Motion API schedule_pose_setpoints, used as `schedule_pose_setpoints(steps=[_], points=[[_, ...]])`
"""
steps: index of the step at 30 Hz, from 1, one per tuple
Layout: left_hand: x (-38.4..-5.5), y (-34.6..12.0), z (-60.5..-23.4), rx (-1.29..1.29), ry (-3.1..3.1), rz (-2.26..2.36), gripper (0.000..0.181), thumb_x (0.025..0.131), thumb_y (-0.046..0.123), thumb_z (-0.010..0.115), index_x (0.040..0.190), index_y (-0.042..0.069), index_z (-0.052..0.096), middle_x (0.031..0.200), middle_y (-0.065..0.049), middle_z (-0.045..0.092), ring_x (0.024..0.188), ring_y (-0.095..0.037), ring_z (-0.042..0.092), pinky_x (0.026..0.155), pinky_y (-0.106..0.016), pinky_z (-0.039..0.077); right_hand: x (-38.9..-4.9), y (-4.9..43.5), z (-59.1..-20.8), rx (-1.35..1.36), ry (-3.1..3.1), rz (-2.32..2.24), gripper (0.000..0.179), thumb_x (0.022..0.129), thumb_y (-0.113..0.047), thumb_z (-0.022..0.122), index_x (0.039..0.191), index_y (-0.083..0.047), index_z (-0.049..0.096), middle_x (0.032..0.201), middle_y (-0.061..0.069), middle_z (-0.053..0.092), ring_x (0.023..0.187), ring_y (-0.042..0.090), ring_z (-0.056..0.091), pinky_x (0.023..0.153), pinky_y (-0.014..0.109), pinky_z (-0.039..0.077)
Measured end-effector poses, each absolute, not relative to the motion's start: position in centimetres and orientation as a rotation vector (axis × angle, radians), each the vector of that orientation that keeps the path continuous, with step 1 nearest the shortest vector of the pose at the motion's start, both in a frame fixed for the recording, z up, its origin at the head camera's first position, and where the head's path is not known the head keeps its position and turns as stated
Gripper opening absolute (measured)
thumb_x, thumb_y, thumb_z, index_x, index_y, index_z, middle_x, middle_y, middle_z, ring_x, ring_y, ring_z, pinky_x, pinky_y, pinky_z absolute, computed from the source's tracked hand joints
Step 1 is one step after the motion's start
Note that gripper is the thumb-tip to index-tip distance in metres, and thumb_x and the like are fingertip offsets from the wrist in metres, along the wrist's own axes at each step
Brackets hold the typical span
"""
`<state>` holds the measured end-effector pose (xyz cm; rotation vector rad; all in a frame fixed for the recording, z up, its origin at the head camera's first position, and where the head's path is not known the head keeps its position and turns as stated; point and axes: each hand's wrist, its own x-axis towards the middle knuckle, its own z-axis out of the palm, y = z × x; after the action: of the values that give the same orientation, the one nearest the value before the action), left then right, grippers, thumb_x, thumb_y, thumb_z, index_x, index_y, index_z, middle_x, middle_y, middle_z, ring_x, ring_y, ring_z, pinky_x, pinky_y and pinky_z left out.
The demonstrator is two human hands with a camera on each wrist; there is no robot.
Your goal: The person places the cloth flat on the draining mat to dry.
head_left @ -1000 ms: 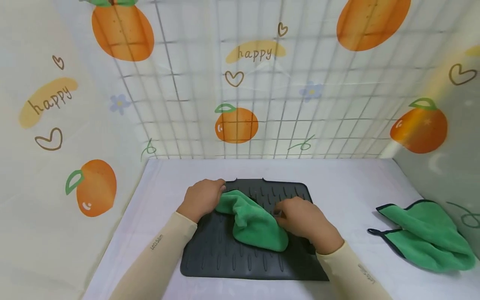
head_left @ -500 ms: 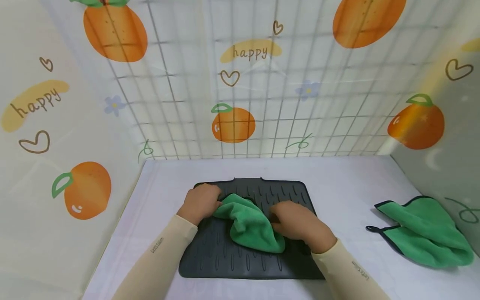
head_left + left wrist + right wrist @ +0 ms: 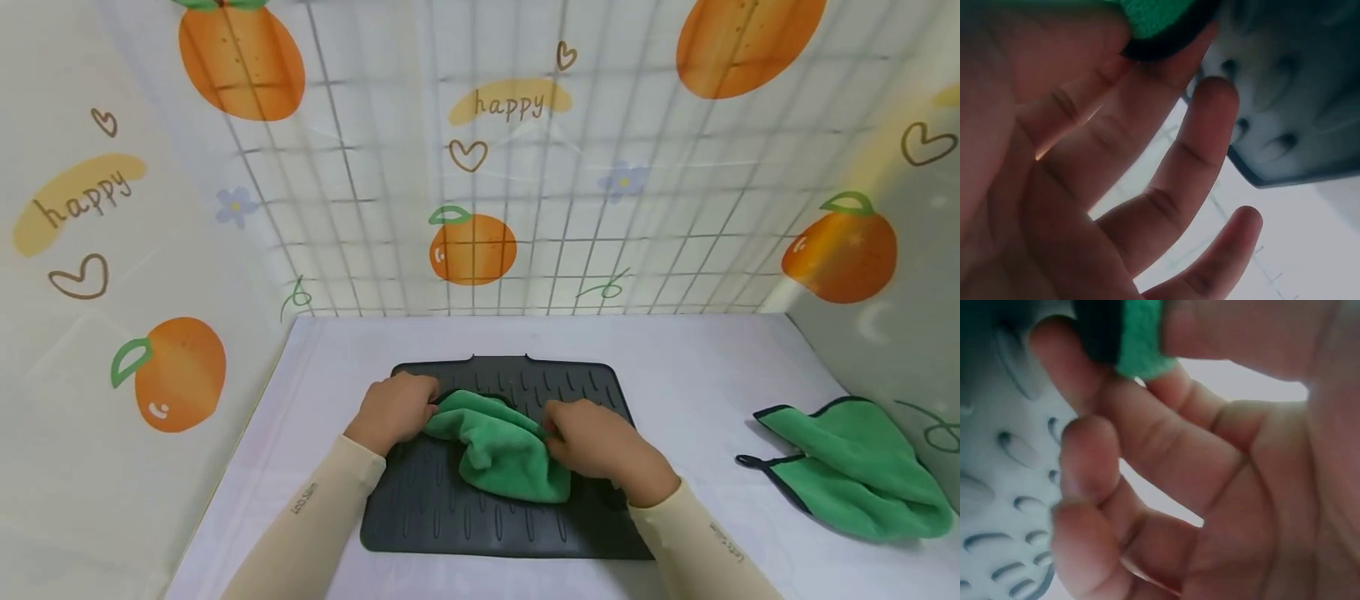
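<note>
A green cloth (image 3: 502, 454) with a dark edging lies bunched over the dark ribbed mat (image 3: 442, 521). My left hand (image 3: 393, 407) pinches its upper left corner; in the left wrist view the green cloth (image 3: 1154, 19) sits between thumb and fingers, while the other fingers (image 3: 1200, 131) spread loosely. On the opposite side my right hand (image 3: 600, 442) pinches the cloth's right edge. The right wrist view has the cloth's dark-trimmed edge (image 3: 1141, 337) caught between the thumb and fingers, the remaining fingers (image 3: 1088, 456) curled. The cloth's middle sags in folds between both hands.
A second green cloth (image 3: 862, 475) with black trim and a hanging loop (image 3: 750, 461) lies folded on the white table (image 3: 697, 358) at the right. A patterned curtain (image 3: 360, 250) with a grid behind it stands at the back and sides.
The cloth's dark back edge shows more between the hands. My left hand has shifted slightly left and toward me; the right hand has moved a little left. The second cloth stays put.
</note>
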<state>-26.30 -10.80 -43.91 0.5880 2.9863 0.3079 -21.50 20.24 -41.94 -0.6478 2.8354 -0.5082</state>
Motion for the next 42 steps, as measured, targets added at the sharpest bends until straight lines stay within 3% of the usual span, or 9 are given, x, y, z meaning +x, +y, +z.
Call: schedule_pose_setpoints(steps=[7, 14, 18, 23, 27, 34, 37, 39, 42], points=[[-26.1, -12.1, -44.1, 0.679, 2.933, 0.367, 0.022, 0.107, 0.03, 0.064, 0.089, 0.021, 0.055, 0.071, 0.003, 0.051, 0.066, -0.015, 0.051, 0.062, -0.038, 0.042, -21.9, 20.7, -41.5, -0.678, 2.926, -0.567, 0.017, 0.09, -0.006, 0.075, 0.095, -0.017, 0.063, 0.074, -0.007, 0.057, 0.064, 0.011, 0.051, 0.059, 0.033, 0.046], [-26.1, -13.5, -44.1, 1.019, 2.786, 0.581, 0.008, 0.108, 0.019, 0.062, 0.103, 0.016, 0.057, 0.073, 0.005, 0.048, 0.066, -0.011, 0.05, 0.065, -0.033, 0.045, -22.2, 21.4, -41.1, -0.787, 3.021, -0.658, 0.027, 0.084, 0.005, 0.076, 0.09, -0.016, 0.062, 0.081, -0.004, 0.056, 0.073, 0.014, 0.049, 0.065, 0.035, 0.045], [-26.1, -13.8, -43.8, 1.14, 2.691, 0.715, 0.004, 0.111, 0.015, 0.055, 0.108, 0.013, 0.054, 0.074, 0.005, 0.043, 0.066, -0.01, 0.045, 0.067, -0.032, 0.042, -22.4, 21.7, -40.9, -0.817, 3.069, -0.678, 0.029, 0.084, 0.009, 0.074, 0.084, -0.018, 0.062, 0.079, -0.003, 0.053, 0.073, 0.015, 0.047, 0.063, 0.034, 0.044], [-25.8, -14.1, -43.4, 1.073, 2.585, 0.857, 0.014, 0.116, 0.023, 0.042, 0.125, 0.015, 0.049, 0.081, 0.005, 0.047, 0.073, -0.009, 0.051, 0.076, -0.034, 0.045, -22.5, 21.7, -40.5, -0.744, 3.095, -0.707, 0.026, 0.084, 0.009, 0.075, 0.082, -0.017, 0.07, 0.081, -0.002, 0.057, 0.075, 0.016, 0.051, 0.063, 0.035, 0.047], [-25.5, -14.2, -43.1, 1.074, 2.591, 0.919, 0.019, 0.117, 0.028, 0.038, 0.129, 0.016, 0.048, 0.082, 0.005, 0.052, 0.077, -0.011, 0.056, 0.079, -0.035, 0.048, -22.6, 21.9, -40.1, -0.681, 3.102, -0.738, 0.019, 0.085, 0.004, 0.08, 0.087, -0.014, 0.075, 0.085, -0.001, 0.061, 0.077, 0.017, 0.055, 0.066, 0.037, 0.05], [-25.3, -14.4, -42.4, 1.055, 2.679, 0.923, 0.039, 0.112, 0.042, 0.054, 0.139, 0.016, 0.062, 0.072, 0.01, 0.057, 0.063, -0.007, 0.054, 0.068, -0.032, 0.05, -22.8, 23.2, -39.7, -0.649, 3.145, -0.731, 0.015, 0.085, 0.002, 0.08, 0.092, -0.011, 0.08, 0.089, 0.002, 0.065, 0.077, 0.018, 0.058, 0.069, 0.039, 0.052], [-25.2, -14.6, -41.9, 1.049, 2.671, 0.903, 0.045, 0.102, 0.054, 0.065, 0.13, 0.019, 0.073, 0.074, 0.015, 0.061, 0.067, -0.005, 0.057, 0.069, -0.031, 0.052, -22.9, 23.5, -39.6, -0.664, 3.165, -0.725, 0.014, 0.086, 0.001, 0.08, 0.094, -0.01, 0.082, 0.092, 0.004, 0.069, 0.08, 0.02, 0.061, 0.071, 0.042, 0.054], [-25.2, -14.8, -41.6, 1.058, 2.653, 0.894, 0.039, 0.097, 0.056, 0.072, 0.117, 0.022, 0.079, 0.077, 0.017, 0.064, 0.07, -0.006, 0.058, 0.069, -0.031, 0.052, -22.9, 23.7, -39.6, -0.67, 3.172, -0.725, 0.013, 0.086, 0.001, 0.079, 0.095, -0.009, 0.083, 0.095, 0.005, 0.071, 0.082, 0.021, 0.064, 0.073, 0.043, 0.055], [-25.3, -15.2, -41.5, 1.029, 2.632, 0.898, 0.017, 0.096, 0.038, 0.077, 0.103, 0.023, 0.079, 0.079, 0.017, 0.067, 0.07, -0.007, 0.059, 0.066, -0.03, 0.052, -23.0, 23.8, -39.6, -0.657, 3.172, -0.725, 0.013, 0.088, 0.0, 0.079, 0.097, -0.008, 0.083, 0.097, 0.006, 0.072, 0.084, 0.022, 0.066, 0.073, 0.045, 0.056]])
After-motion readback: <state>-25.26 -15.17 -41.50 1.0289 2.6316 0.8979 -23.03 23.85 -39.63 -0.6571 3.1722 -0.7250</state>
